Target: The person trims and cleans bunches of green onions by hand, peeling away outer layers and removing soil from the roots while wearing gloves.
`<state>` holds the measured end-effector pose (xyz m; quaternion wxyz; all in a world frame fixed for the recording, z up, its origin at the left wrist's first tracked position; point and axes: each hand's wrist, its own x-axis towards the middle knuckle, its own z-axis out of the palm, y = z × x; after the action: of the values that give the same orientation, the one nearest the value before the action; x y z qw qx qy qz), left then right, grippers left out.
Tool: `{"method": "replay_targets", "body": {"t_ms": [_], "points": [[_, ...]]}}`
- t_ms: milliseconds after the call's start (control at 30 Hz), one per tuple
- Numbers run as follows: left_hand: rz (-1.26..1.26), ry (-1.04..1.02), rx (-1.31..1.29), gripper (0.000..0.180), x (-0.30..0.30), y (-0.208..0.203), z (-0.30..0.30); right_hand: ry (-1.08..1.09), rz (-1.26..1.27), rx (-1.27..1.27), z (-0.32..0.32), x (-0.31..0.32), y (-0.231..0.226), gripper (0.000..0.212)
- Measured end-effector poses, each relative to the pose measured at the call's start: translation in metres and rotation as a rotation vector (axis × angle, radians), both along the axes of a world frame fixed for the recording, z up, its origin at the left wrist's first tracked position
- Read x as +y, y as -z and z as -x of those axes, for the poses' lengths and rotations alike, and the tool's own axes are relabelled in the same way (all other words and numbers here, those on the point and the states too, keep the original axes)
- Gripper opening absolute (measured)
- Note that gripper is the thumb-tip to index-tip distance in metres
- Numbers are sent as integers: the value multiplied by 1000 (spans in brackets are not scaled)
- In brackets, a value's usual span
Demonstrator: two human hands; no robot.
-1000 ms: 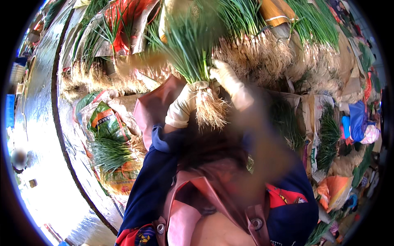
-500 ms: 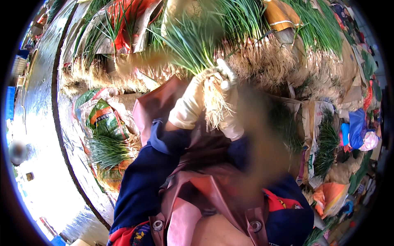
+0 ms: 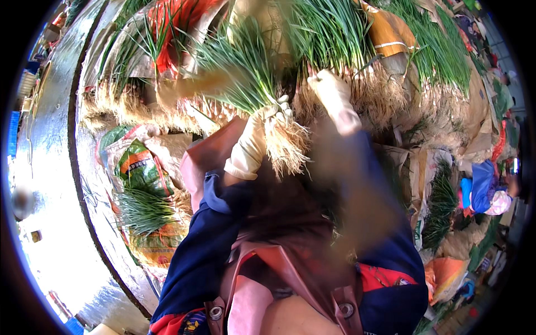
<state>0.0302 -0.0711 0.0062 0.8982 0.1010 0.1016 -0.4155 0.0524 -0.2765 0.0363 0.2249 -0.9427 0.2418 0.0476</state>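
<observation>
A bunch of spring onions [image 3: 287, 146] with long green leaves and pale, stringy roots is held up in front of me. My left hand [image 3: 258, 134], in a cream glove, is closed around the bunch just above the roots. The leaves fan out toward the far left. To the right, my right hand [image 3: 334, 95], gloved alike, is at the bulbs of a row of spring onions [image 3: 329, 33]. Its fingers are curled in on the stalks there; exactly how many they grip is hidden.
More rooty spring onions [image 3: 441, 56] lie at the far right and far left. An orange-brown sack [image 3: 391, 36] and a red bag [image 3: 167, 44] lie among them. Left of me, a small green bundle [image 3: 145, 209] lies on a printed sack [image 3: 156, 243]. A brown blur covers part of my right forearm.
My right hand has left the held bunch and moved right and away to the row of spring onions. My left hand keeps the bunch, now slightly lower and further left.
</observation>
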Motion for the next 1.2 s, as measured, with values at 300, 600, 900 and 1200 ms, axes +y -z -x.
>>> {"method": "replay_targets", "body": {"t_ms": [300,600,900,1200], "points": [[-46,173,-70,38,-4,15,1,-20,-156,-201,80,36,0,44],[55,89,-97,34,-5,5,6,333,-1714,-260,43,53,20,23],[94,43,-131,41,-2,3,14,-330,-350,180,67,25,33,23],[76,73,-49,48,0,8,5,47,250,123,-25,-48,-2,27]]}}
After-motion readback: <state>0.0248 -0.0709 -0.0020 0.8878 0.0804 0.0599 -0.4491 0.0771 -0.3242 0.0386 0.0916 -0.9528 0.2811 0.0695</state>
